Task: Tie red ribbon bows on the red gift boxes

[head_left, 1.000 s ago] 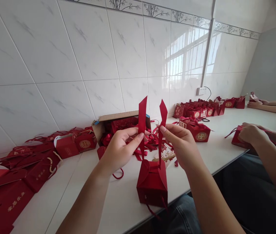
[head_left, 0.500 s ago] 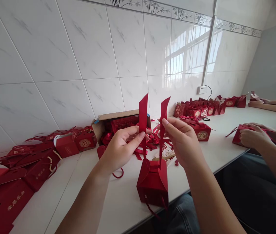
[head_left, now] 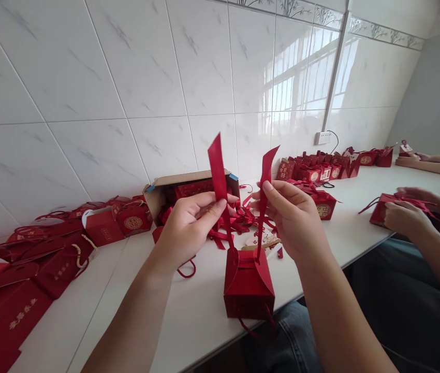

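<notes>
A small red gift box [head_left: 249,290] sits near the front edge of the white table, its curved top flaps folded together. A red ribbon [head_left: 217,163] comes up from its top in two strands. My left hand [head_left: 194,223] pinches the left strand between thumb and fingers, above the box. The other strand is pinched by my right hand [head_left: 292,212], level with the left. Both slanted ribbon ends stand up above my fingers. A red cord hangs from the front of the box over the table edge.
Behind my hands stands an open cardboard box [head_left: 189,180] of red ribbons, some spilling out. Red boxes [head_left: 132,220] line the left side; more [head_left: 321,168] stand along the wall. At right, a co-worker's hands [head_left: 410,212] handle another red box. Farther off are another person's arms [head_left: 437,161].
The two ribbon strands have spread a little farther apart at their tips. The box appears slightly higher and farther right, as the view has shifted. Both hands keep their pinch.
</notes>
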Available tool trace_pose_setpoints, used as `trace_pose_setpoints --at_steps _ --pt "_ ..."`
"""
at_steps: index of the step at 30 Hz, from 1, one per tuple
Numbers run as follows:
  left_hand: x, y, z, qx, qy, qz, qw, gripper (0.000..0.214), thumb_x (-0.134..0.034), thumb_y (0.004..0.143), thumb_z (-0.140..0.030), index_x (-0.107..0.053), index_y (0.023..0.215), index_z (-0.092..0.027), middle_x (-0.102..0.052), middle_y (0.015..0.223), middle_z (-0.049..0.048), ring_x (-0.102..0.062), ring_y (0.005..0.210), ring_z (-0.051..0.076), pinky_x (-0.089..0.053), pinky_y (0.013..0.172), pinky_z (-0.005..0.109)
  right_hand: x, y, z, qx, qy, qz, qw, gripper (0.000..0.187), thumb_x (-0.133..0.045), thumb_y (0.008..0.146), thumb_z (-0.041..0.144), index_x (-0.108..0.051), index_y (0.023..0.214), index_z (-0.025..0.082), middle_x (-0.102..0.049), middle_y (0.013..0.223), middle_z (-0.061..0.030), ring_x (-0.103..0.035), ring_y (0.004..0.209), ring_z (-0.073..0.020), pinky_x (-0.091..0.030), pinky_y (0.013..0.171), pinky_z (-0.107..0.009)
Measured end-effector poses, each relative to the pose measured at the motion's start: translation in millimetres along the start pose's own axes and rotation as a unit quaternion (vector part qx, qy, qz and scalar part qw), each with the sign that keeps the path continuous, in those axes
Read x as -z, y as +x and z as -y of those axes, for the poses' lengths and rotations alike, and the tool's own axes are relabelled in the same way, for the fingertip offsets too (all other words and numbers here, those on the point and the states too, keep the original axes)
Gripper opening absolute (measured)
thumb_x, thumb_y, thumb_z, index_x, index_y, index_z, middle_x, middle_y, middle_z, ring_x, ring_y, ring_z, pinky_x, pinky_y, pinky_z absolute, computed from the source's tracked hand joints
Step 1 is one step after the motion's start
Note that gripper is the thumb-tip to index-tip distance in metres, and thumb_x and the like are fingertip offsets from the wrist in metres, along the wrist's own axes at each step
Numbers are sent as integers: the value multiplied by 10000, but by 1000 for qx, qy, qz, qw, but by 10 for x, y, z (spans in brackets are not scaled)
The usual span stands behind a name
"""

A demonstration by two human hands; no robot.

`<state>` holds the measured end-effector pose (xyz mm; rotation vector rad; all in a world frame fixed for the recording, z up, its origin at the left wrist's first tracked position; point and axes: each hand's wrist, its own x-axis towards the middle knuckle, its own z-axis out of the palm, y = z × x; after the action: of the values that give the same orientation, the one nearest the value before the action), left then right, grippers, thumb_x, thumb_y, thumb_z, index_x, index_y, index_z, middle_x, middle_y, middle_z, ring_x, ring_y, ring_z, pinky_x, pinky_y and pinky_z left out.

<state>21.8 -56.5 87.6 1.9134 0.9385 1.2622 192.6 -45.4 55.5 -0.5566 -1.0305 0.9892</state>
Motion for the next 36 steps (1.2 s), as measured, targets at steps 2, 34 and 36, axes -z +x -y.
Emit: trace_pose_setpoints --at_steps 2,34,36 --pt "12 -5 -16 -11 0 -28 1000 268 -573 888 -358 -694 1044 -177 -732 947 54 -674 925 214 -557 798 275 0 -2 10 -3 11 -5 1000 136 -699 764 348 -677 802 218 -679 748 -1 -638 672 -118 -534 659 -271" --pt "-5 77 59 102 -162 67 979 118 -578 784 -127 -507 870 -166 -560 673 -26 -552 636 93 -443 587 189 196 -75 89 160 -329 302 880 280 -486 899 132 -697 1031 262 -686 912 -26 -614 847 -156 -477 738 -283" --pt "1 93 68 123 -173 63 975 103 -586 802 -160 -513 873 -163 -573 692 -16 -577 661 105 -461 602 201 204 -76 90 195 -376 289 858 293 -470 895 95 -698 1014 236 -680 879 -30 -597 812 -152 -469 709 -280"
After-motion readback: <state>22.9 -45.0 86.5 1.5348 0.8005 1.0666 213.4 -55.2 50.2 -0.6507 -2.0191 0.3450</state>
